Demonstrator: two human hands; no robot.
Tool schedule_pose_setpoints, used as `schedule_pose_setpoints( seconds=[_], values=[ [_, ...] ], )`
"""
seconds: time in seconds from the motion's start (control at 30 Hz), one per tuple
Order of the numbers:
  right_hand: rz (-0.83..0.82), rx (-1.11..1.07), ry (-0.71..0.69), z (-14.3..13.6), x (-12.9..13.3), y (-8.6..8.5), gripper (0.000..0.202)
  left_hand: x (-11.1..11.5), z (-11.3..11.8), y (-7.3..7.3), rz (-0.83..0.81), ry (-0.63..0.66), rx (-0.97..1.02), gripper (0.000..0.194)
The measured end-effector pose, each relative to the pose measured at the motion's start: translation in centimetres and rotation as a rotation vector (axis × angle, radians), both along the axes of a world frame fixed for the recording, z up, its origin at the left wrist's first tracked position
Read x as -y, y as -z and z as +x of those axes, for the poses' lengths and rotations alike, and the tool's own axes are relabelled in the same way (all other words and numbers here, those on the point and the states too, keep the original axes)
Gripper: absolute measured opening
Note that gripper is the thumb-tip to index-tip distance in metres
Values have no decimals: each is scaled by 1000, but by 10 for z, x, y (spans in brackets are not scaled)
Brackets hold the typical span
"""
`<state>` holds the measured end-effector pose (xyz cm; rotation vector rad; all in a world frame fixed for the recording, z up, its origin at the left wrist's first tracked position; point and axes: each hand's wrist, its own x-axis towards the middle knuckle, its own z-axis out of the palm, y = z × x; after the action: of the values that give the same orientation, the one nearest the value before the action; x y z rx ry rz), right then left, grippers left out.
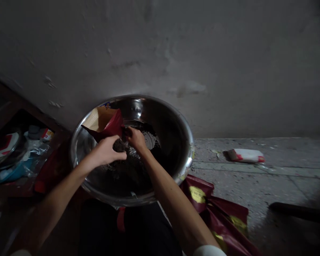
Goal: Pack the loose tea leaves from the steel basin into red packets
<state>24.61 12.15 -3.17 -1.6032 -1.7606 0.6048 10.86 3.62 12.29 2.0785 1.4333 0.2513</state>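
A wide shiny metal basin stands before me, with dark loose material over its bottom. An open dark-red bag with a pale inner lining leans inside the basin's left part, its mouth facing up and left. My left hand is just below the bag, its thumb and fingers curled round a dark clump. Close by on the right, my right hand is closed, fingertips near the bag's lower right edge. What those fingertips hold, if anything, is hidden.
Several dark-red bags with yellow labels lie right of the basin. A white and red packet rests on the floor by the grey wall. Plastic wrap and a blue item crowd the left. A dark bar lies at lower right.
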Motion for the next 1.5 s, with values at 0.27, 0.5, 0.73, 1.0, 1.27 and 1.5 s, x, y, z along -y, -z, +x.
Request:
schedule_pose_setpoints(
  seconds=[0.27, 0.5, 0.73, 1.0, 1.27, 1.5],
  values=[
    [-5, -4, 12, -1, 2, -2, 22, -68, -9, -73, 541, -243, -16, 22],
    [1, -7, 4, 0, 1, 0, 23, -98, -11, -24, 334, -188, -377, 6],
    [15, -25, 2, 1, 0, 2, 25, -84, -7, -27, 614, -189, -108, 5],
    [21, -31, -8, 0, 1, 2, 21, -84, -16, -13, 407, -196, -71, 20],
    [36, -41, -4, -2, 0, 6, 20, -84, -21, -26, -116, -512, 453, 26],
    [27, -55, -3, -3, -3, 13, 18, -79, -26, -37, -152, -537, 730, 19]
  ],
)
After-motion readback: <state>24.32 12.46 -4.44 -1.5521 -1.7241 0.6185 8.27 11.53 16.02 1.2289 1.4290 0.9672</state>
